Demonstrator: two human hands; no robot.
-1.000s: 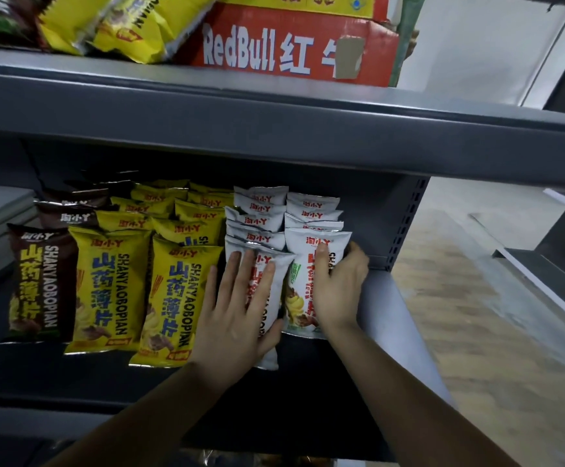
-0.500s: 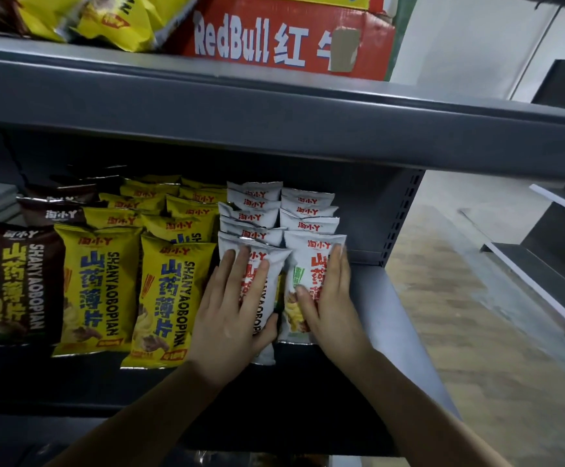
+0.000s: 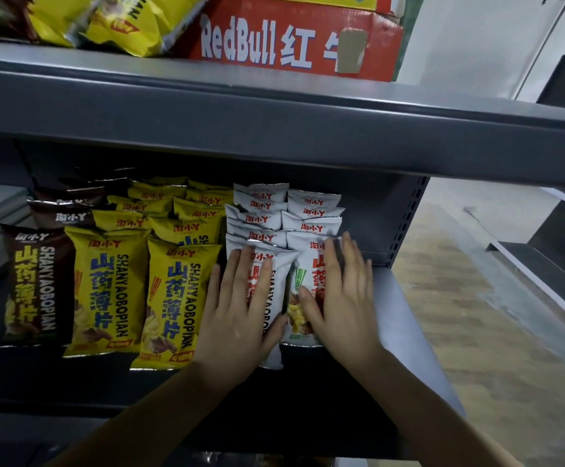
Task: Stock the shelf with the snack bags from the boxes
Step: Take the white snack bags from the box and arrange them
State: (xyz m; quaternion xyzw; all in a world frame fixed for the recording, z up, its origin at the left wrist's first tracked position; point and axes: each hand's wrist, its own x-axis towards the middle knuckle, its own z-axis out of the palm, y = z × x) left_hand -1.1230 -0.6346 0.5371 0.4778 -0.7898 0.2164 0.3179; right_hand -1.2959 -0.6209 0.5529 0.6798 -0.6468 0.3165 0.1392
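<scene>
Grey metal shelf (image 3: 406, 318) filled most of the shot, with the snack bags shingled in rows running front to back. The brown bags (image 3: 35, 284) sat well left of the grips, the yellow bags (image 3: 106, 291) ran right up beside the left grip (image 3: 237, 318), and the white rows were under both. The left grip lay flat with its fingers spread on the front white bag (image 3: 276, 291). The right grip (image 3: 341, 298), fingers straight and close together, pressed on the green-label bag (image 3: 303, 281) touching it on the right.

It read to me as squaring-up, so my two cents: keep the palms flat, slide instead of squeezing (chips crush easily), and nudge the left bag back, since its bottom edge sat further forward than its neighbour's.

Stuff I couldn't make out:
- The boxes weren't in shot at all.
- The bags behind showed only their top strips.
- The grips covered most of the print on the front bags.
- The right grip's fingertips (image 3: 348, 244) were smeared with blur.
</scene>
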